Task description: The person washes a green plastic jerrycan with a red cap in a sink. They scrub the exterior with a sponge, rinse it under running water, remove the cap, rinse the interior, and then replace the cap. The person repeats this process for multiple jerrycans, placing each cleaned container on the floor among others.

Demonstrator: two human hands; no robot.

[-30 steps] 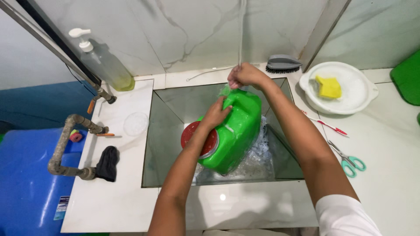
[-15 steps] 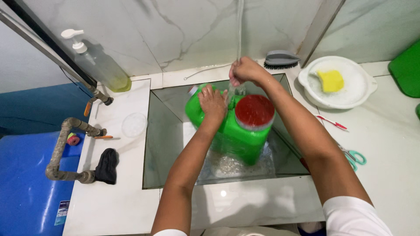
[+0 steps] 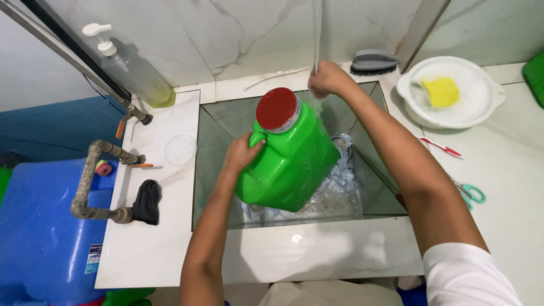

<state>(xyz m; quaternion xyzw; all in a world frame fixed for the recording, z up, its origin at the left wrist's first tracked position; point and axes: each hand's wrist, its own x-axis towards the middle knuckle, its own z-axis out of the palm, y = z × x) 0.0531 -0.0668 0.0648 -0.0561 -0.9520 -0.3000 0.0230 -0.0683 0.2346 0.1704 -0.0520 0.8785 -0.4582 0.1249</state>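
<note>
**Green jug tilted over the sink**

My left hand [image 3: 242, 153] is wrapped around the handle of the green jug [image 3: 289, 161], which leans over the sunken sink [image 3: 218, 122] with its red lid [image 3: 277, 109] toward the far wall. My right hand [image 3: 328, 78] is closed around the clear hose [image 3: 317, 34] just beyond the jug. At far right, a yellow sponge [image 3: 442, 92] sits in a white basin [image 3: 487, 107].

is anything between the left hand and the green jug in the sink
Nothing visible. The left hand is already gripping the handle of the green jug just below its red lid. The right hand is up at the clear hose.
</note>
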